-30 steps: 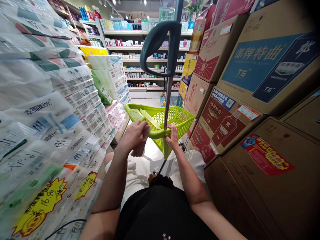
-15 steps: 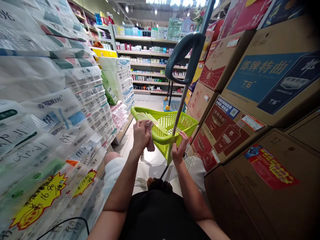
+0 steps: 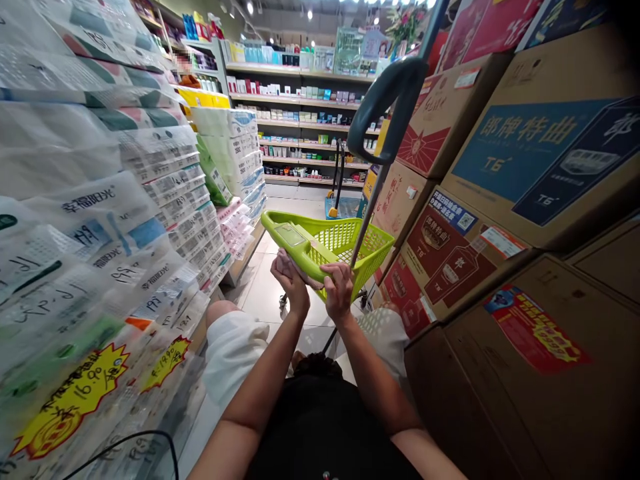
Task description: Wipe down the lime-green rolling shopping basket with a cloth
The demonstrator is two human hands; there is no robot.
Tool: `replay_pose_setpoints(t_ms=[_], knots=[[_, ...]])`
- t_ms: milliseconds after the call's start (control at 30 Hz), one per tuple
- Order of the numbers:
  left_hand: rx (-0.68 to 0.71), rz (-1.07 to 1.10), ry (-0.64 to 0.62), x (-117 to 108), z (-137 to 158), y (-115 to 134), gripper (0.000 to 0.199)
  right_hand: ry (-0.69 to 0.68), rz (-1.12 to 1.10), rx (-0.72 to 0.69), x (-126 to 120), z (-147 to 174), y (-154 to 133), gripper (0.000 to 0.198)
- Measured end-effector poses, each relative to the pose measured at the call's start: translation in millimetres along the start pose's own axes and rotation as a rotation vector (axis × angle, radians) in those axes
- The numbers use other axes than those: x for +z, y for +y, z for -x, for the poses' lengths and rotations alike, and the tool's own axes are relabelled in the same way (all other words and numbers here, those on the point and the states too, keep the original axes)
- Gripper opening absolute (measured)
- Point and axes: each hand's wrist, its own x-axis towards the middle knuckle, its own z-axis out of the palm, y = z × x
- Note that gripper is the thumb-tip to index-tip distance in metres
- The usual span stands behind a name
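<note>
A lime-green wheeled shopping basket [image 3: 295, 243] stands tilted between my knees, with a long grey pull handle [image 3: 383, 120] rising up to the right. My left hand [image 3: 294, 283] is closed on a pinkish-grey cloth [image 3: 286, 261], which it presses to the outer side of the basket below the near rim. Part of the cloth shows along that side, reaching toward the other hand. My right hand [image 3: 339, 283] grips the near rim beside the handle's pole, fingers curled over the edge. Slotted walls show inside the basket.
Stacked plastic-wrapped paper packs [image 3: 145, 220] line the left side, with yellow price signs [image 3: 75, 393]. Cardboard cartons [image 3: 540, 153] rise close on the right. Beyond the basket are a blue trolley [image 3: 343, 208], stocked shelves [image 3: 300, 100] and a person [image 3: 190, 81] at far left. A black cable [image 3: 150, 433] lies lower left.
My left hand has moved the cloth from above the rim down to the basket's outer side. My right hand has shifted left and up onto the rim. The handle leans further right.
</note>
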Motion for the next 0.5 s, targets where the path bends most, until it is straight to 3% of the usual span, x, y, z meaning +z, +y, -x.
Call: replay_pose_setpoints(t_ms=[100,167,367,500], knots=[[-0.039,0.009,0.123,6,20,4,0.043,-0.015,0.012,0.019,-4,-2,1,0.023],[-0.011,-0.027,0.130,3,22,4,0.044,-0.017,0.013,0.027,-7,-2,1,0.024],[0.108,-0.108,0.291,-21,-20,8,0.047,0.007,-0.029,0.017,-17,-1,3,0.026],[0.283,-0.219,0.228,-13,1,3,0.030,0.073,-0.033,0.048,-22,-2,9,0.027]])
